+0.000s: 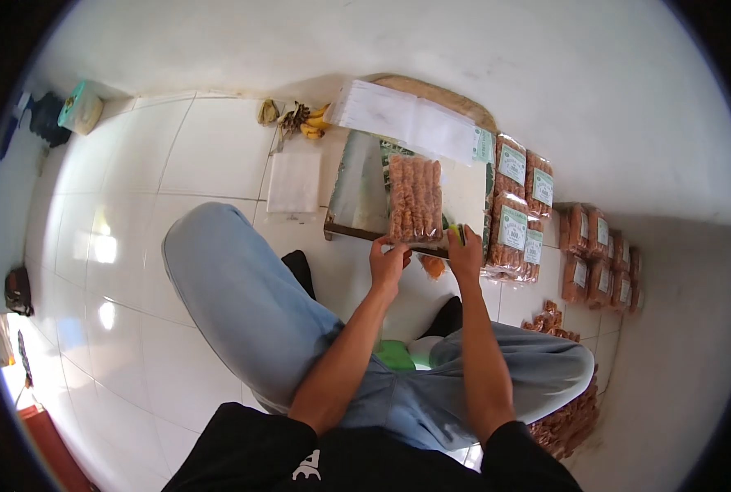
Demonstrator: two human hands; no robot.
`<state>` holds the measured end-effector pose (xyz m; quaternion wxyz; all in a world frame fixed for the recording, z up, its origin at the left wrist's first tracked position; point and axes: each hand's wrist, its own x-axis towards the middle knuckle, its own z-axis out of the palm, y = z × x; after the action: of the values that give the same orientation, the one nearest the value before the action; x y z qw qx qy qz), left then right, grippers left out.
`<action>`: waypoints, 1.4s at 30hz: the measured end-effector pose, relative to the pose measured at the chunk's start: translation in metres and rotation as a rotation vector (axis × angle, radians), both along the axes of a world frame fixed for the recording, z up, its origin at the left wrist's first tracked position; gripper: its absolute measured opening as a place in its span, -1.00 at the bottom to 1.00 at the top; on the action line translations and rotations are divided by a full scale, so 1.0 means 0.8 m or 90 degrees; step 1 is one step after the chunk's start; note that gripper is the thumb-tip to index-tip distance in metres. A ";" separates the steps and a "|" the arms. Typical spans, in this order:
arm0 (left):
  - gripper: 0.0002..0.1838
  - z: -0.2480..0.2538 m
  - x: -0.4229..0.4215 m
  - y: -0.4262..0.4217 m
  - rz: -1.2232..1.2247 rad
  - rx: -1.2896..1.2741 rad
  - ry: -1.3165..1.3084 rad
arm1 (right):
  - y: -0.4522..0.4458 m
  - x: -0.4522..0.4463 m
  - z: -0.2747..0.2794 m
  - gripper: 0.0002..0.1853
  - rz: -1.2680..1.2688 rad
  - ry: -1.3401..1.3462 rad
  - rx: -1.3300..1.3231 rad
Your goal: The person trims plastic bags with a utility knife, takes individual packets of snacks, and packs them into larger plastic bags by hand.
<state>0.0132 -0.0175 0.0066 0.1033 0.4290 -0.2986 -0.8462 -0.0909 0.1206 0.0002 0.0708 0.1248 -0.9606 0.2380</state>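
Observation:
A clear plastic pack of brown, knobbly snack sticks [415, 199] lies on a low table [467, 184]. My left hand [388, 261] is at the near edge of this pack, fingers closed on its plastic end. In my right hand [465, 254] is a small yellow-green tool [457, 233]; its exact kind is too small to make out. The tool is close to the pack's near right corner. White sheets or plastic bags [406, 115] are stacked at the table's far side, with a green printed label [484, 146] beside them.
Labelled snack packs [511, 225] stand right of the table, with more packs [599, 254] near the wall. Loose brown pieces [569, 422] lie by my right knee. Bananas [315, 123] and a clear plastic stack [293, 182] are on the tiled floor at left.

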 end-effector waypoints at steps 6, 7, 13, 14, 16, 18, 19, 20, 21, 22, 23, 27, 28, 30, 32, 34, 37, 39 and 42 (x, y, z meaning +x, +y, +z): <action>-0.48 -0.008 0.001 -0.012 0.013 -0.104 -0.013 | -0.024 -0.022 0.016 -0.33 0.080 -0.038 0.136; -0.46 -0.008 0.002 -0.015 0.037 -0.118 -0.025 | -0.026 -0.022 0.019 -0.30 0.088 -0.048 0.149; -0.34 0.057 0.024 -0.039 -0.081 -0.264 -0.120 | -0.045 0.003 0.046 -0.14 0.212 0.114 0.134; -0.34 0.062 0.030 -0.042 -0.088 -0.271 -0.119 | -0.049 0.003 0.046 -0.11 0.292 0.121 0.125; -0.35 0.074 0.035 -0.053 -0.159 -0.466 -0.090 | -0.058 -0.003 0.028 -0.18 0.297 0.185 0.119; -0.38 0.104 0.046 -0.073 -0.226 -0.595 -0.082 | -0.060 0.000 0.021 -0.30 0.407 0.119 -0.039; -0.39 0.127 0.051 -0.084 -0.283 -0.714 -0.075 | -0.066 0.009 0.046 -0.36 0.431 0.054 -0.119; -0.39 0.160 0.056 -0.092 -0.295 -0.722 -0.071 | -0.067 0.012 0.049 -0.36 0.418 0.057 -0.126; -0.36 0.197 0.055 -0.102 -0.390 -0.810 -0.198 | -0.069 0.011 0.052 -0.39 0.448 -0.024 -0.190; -0.31 0.222 0.049 -0.111 -0.478 -0.895 -0.329 | -0.076 0.012 0.074 -0.41 0.479 -0.103 -0.254; -0.25 0.233 0.046 -0.118 -0.435 -0.974 -0.306 | -0.078 0.020 0.097 -0.39 0.457 -0.244 -0.315; -0.14 0.261 0.013 -0.149 -0.369 -1.126 -0.097 | -0.071 0.025 0.143 -0.35 0.457 -0.446 -0.466; -0.18 0.272 0.003 -0.150 -0.398 -1.105 -0.055 | -0.067 0.025 0.153 -0.35 0.452 -0.442 -0.467; -0.27 0.274 -0.025 -0.160 -0.425 -0.907 0.072 | -0.060 0.018 0.183 -0.36 0.481 -0.547 -0.524; -0.35 0.281 -0.047 -0.166 -0.446 -0.708 0.191 | -0.048 0.013 0.218 -0.37 0.464 -0.604 -0.490; -0.47 0.289 -0.064 -0.166 -0.498 -0.583 0.049 | -0.037 0.009 0.228 -0.34 0.419 -0.593 -0.482; -0.54 0.276 -0.093 -0.165 -0.428 -0.534 0.044 | -0.008 -0.006 0.216 -0.21 0.420 -0.570 -0.487; -0.58 0.282 -0.105 -0.171 -0.388 -0.498 -0.001 | 0.011 -0.003 0.224 -0.15 0.430 -0.651 -0.521; -0.60 0.260 -0.134 -0.173 -0.302 -0.379 0.006 | 0.018 -0.001 0.197 -0.22 0.346 -0.587 -0.665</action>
<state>-0.0939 -0.1558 0.2148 0.0260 0.2953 -0.6221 -0.7246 -0.0917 0.1347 0.1575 -0.3504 0.1955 -0.5899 0.7007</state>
